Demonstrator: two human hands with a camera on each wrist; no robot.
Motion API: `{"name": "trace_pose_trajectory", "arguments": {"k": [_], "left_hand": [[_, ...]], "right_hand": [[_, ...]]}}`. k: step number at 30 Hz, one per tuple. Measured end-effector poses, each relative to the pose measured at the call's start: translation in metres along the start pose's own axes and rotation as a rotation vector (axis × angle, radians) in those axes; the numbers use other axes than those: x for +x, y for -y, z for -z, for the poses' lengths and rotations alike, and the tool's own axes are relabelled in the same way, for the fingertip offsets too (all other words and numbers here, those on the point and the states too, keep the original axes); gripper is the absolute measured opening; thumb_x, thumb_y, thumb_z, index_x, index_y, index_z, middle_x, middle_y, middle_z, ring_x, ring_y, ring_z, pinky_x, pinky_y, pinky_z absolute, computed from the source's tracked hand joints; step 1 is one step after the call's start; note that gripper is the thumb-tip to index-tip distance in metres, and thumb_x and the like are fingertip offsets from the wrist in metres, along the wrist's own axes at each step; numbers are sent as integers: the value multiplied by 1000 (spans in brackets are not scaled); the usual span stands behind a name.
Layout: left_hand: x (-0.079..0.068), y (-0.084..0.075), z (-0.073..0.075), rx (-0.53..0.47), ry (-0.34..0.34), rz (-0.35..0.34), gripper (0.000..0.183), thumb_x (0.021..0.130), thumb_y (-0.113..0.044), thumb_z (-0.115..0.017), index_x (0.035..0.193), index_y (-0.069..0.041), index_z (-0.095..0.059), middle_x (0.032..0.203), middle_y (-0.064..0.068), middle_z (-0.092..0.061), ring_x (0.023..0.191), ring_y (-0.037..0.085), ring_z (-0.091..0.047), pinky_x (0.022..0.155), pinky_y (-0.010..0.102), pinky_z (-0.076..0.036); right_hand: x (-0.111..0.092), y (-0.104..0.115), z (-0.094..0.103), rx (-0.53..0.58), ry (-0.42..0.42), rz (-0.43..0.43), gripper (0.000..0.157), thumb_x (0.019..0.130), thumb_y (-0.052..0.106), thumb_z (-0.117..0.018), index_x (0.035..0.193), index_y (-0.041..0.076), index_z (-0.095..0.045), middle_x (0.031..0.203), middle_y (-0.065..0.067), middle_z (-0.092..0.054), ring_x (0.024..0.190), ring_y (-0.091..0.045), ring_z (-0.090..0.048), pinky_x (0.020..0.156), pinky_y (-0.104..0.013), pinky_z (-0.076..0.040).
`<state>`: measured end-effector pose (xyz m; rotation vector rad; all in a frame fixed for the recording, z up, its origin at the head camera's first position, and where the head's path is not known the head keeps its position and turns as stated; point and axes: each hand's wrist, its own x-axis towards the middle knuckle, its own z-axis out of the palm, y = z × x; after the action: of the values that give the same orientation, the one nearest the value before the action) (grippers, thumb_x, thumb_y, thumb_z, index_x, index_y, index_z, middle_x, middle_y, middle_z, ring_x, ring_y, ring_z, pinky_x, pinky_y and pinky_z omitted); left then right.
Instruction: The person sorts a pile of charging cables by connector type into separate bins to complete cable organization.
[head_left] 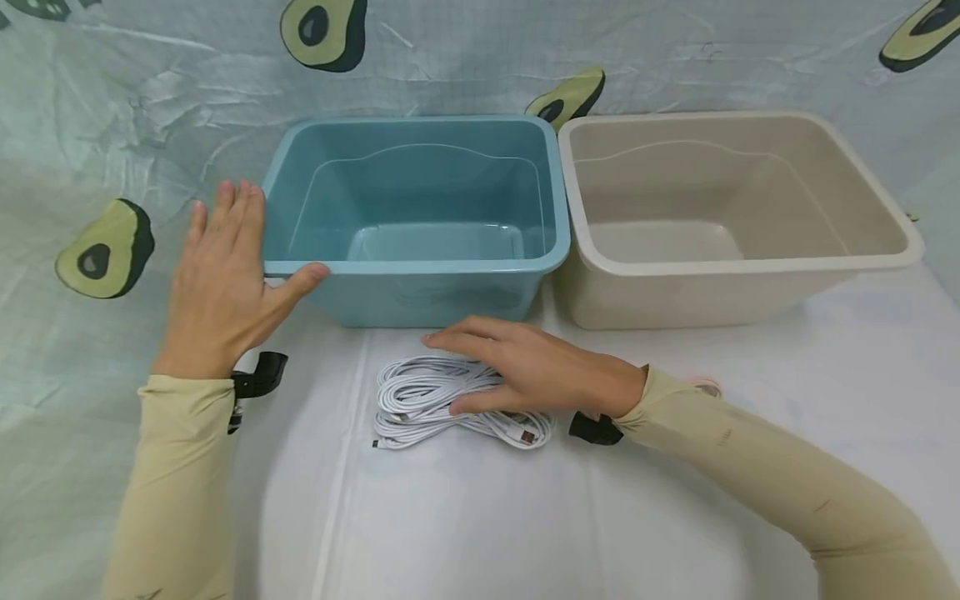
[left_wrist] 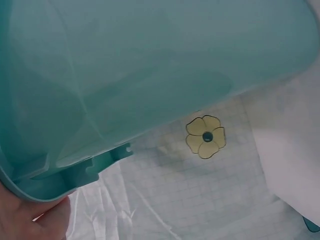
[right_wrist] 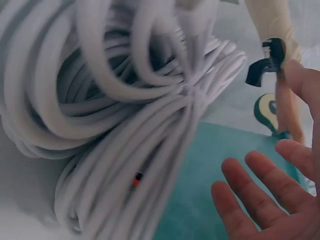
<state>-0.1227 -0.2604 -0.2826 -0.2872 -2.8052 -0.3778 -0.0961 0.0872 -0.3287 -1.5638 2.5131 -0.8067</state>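
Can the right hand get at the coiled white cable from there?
Very likely yes: the right hand hovers over the coiled white cable's right side, fingers spread, and nothing visible stands between them.

Through my remote feed I make out long, pale khaki sleeves, creased and flecked with dark marks, and a black wrist device beside each cuff.

No readable text, label, brand, number or sign on the coiled white cable bundle, blue rectangular plastic tub or beige rectangular plastic tub.
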Motion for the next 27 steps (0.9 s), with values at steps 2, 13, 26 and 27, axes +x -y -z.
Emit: {"name": "trace_pose_trajectory", "arguments": {"k": [2, 13, 26, 27], "left_hand": [[1, -1, 0, -12, 5, 6, 114, 92, -83, -42, 164, 2, -19, 172, 21, -19, 163, 38, -15, 137, 52, -5], [-2, -2, 1, -45, 47, 56, 112, 93, -80, -47, 165, 0, -15, 173, 19, -16, 163, 39, -16, 138, 48, -5], [-3, -2, -1, -64, 29, 64, 110, 93, -78, -49, 165, 0, -18, 172, 20, -20, 162, 39, -19, 138, 46, -6], [-3, -2, -2, -65, 30, 64, 110, 93, -78, -49, 165, 0, -18, 172, 20, -20, 162, 39, -19, 138, 46, -6]], "right_hand": [[3, -3, -3, 7, 22, -29, 73, 94, 48, -74, 154, 17, -49, 147, 3, -58, 133, -9, -59, 111, -28, -53], [14, -11, -19, 98, 162, -105, 62, 95, 35, -75, 151, 16, -54, 139, -2, -63, 127, -14, -62, 110, -32, -54], [20, -16, -27, 102, 185, -103, 46, 95, 28, -76, 137, 11, -67, 129, -1, -72, 121, -13, -67, 108, -31, -56], [20, -16, -27, 111, 188, -108, 46, 94, 28, -76, 137, 11, -67, 129, -1, -72, 121, -13, -68, 107, -31, -56]]}}
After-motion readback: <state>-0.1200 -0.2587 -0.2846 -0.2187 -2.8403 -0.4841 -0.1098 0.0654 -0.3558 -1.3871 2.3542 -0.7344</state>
